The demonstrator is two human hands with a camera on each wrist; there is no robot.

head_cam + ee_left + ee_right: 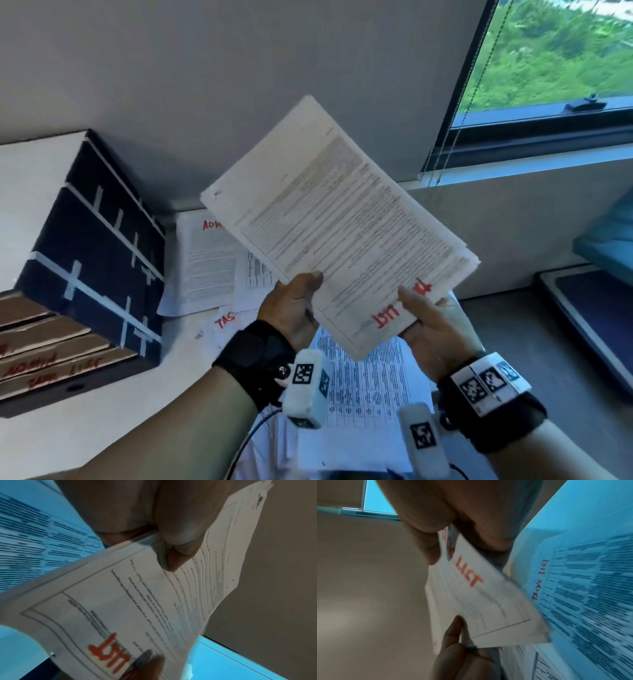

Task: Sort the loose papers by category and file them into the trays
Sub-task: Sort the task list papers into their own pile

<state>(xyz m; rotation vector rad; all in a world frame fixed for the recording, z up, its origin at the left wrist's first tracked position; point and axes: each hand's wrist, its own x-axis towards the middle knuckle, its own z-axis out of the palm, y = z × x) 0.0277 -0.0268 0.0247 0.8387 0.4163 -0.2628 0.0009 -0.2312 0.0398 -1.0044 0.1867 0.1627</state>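
Note:
A thin stack of printed papers (pixel 339 222) with red handwriting ending in "LIST" is lifted above the desk, tilted up toward the wall. My left hand (pixel 294 305) pinches its lower left edge, thumb on top. Pinching the lower right corner is my right hand (pixel 428 322), its thumb over the red writing. The same stack of papers (pixel 137 608) fills the left wrist view, and the stack of papers (pixel 479 601) shows in the right wrist view. A dark stack of trays (pixel 85 274) with red-labelled cardboard fronts stands at the left.
Loose papers (pixel 205 260) with red headings lie on the white desk (pixel 102 428) by the wall, and table-printed sheets (pixel 366 383) lie under my wrists. A window (pixel 555 68) is at upper right. A dark flat device (pixel 596 315) lies at the right edge.

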